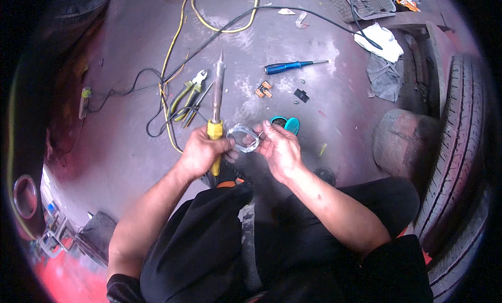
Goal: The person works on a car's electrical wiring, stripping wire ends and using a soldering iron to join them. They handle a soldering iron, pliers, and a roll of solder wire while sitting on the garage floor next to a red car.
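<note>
My left hand [200, 152] is closed round the yellow handle of a soldering iron [217, 96], whose long metal tip points away from me. A loose coil of silvery wire, apparently solder [241, 129], hangs between my two hands. The left thumb and fingers touch its near left side. On the other side my right hand [282, 150] pinches the wire between thumb and fingers. Just beyond the right fingertips sits a small round teal tin [292, 126] with dark contents and its lid beside it. The right fingers partly cover the tin.
Green-handled cutting pliers [189, 93] and a thin screwdriver-like tool [198, 105] lie left of the iron. Farther off are a blue screwdriver [288, 67], orange-and-black pieces [263, 89] and a black piece [301, 95]. A yellow cable [168, 57] and black cord cross the floor. Tyres [452, 130] stand right.
</note>
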